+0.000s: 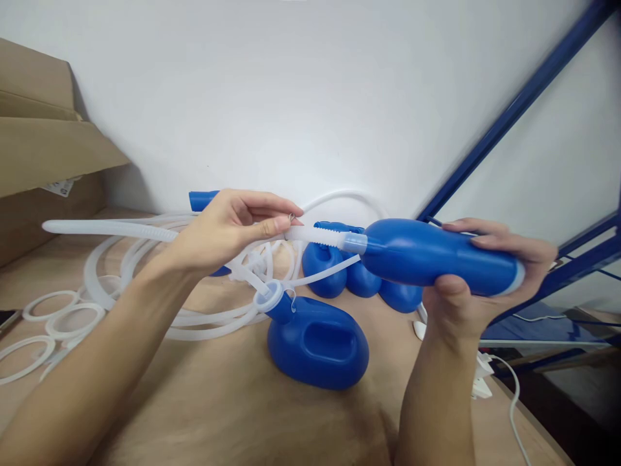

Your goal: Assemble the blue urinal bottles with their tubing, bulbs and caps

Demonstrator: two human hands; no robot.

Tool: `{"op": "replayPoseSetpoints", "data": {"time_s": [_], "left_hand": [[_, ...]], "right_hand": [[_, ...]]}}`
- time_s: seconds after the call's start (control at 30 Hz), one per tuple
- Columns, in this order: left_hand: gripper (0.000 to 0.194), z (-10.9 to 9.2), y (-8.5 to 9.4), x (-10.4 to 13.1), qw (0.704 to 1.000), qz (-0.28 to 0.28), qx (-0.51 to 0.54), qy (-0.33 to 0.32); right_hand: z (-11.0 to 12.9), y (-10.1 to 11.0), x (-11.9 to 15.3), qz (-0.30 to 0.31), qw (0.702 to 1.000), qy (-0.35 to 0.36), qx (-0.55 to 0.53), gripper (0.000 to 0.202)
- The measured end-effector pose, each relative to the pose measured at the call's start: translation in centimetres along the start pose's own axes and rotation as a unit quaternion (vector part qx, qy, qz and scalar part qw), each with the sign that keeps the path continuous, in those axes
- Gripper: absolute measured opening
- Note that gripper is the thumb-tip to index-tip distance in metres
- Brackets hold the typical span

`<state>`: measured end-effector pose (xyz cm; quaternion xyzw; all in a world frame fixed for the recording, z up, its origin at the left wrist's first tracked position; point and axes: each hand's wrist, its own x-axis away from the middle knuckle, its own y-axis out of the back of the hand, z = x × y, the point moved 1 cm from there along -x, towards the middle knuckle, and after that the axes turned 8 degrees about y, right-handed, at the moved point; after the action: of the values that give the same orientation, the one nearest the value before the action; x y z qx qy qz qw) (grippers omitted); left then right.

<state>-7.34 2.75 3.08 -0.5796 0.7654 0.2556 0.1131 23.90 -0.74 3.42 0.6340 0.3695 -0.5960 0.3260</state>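
The right hand (pixel 478 315) is closed around a smooth, long, rounded blue plastic bulb (pixel 412 255). The bulb lies on its side in the air, above the light brown wooden table (pixel 204 401). The thumb presses on its near side, low down, and the fingers lie over the top near its right end. That end has a pale, cloudy cap (pixel 519 277), and it sits close to the palm. The rest of the bulb sticks out of the grip to the left.

At the bulb's left tip is a see-through, pale sleeve (pixel 356 243), and a white, bumpy plastic tube (pixel 330 235) comes out of it. The left hand (pixel 228 226) is at the tube's other side. Its thumb and finger pinch a small, shiny metal wire clip (pixel 292 219) by the tube. The hand hides where the tube goes next.

Below, between the two arms, a fat blue plastic bottle (pixel 291 323) with a handle hole lies on the table.
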Motion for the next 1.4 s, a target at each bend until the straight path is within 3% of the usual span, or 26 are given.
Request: {"op": "replayPoseSetpoints", "data": {"time_s": [0.13, 0.33, 0.47, 0.6, 0.7, 0.8, 1.03, 1.4], "left_hand": [[0.028, 0.8, -0.4, -0.4, 0.997, 0.028, 0.056, 0.050], [0.022, -1.5, -1.9, 1.0, 0.997, 0.071, 0.022, 0.005], [0.024, -2.6, -2.5, 1.9, 0.999, 0.044, -0.009, -0.027], [0.037, -2.1, -2.3, 1.8, 0.994, 0.100, -0.029, 0.013], [0.030, -1.8, -2.0, 1.4, 0.989, 0.139, -0.016, 0.044], [0.023, -1.8, -1.7, 1.2, 0.988, 0.152, -0.018, 0.032], [0.015, -2.0, -1.6, 1.2, 0.993, 0.105, -0.044, -0.012], [0.012, -1.9, -3.6, 1.6, 0.999, -0.017, -0.018, -0.028]], "right_hand": [[0.5, 0.8, -0.2, 0.061, 0.998, 0.029, -0.019, 0.048], [1.4, -0.3, -0.2, 0.137, 0.984, 0.060, -0.097, 0.053], [1.5, -0.7, -0.2, 0.134, 0.984, 0.053, -0.101, 0.051], [1.3, -0.5, -0.3, 0.136, 0.983, 0.049, -0.109, 0.049], [1.2, -0.5, -0.2, 0.143, 0.981, 0.042, -0.124, 0.053], [1.2, -0.6, -0.2, 0.157, 0.978, 0.032, -0.134, 0.055], [0.9, -0.8, -0.1, 0.149, 0.980, 0.035, -0.128, 0.054], [1.3, -0.5, -0.1, 0.123, 0.988, 0.044, -0.081, 0.051]]}}
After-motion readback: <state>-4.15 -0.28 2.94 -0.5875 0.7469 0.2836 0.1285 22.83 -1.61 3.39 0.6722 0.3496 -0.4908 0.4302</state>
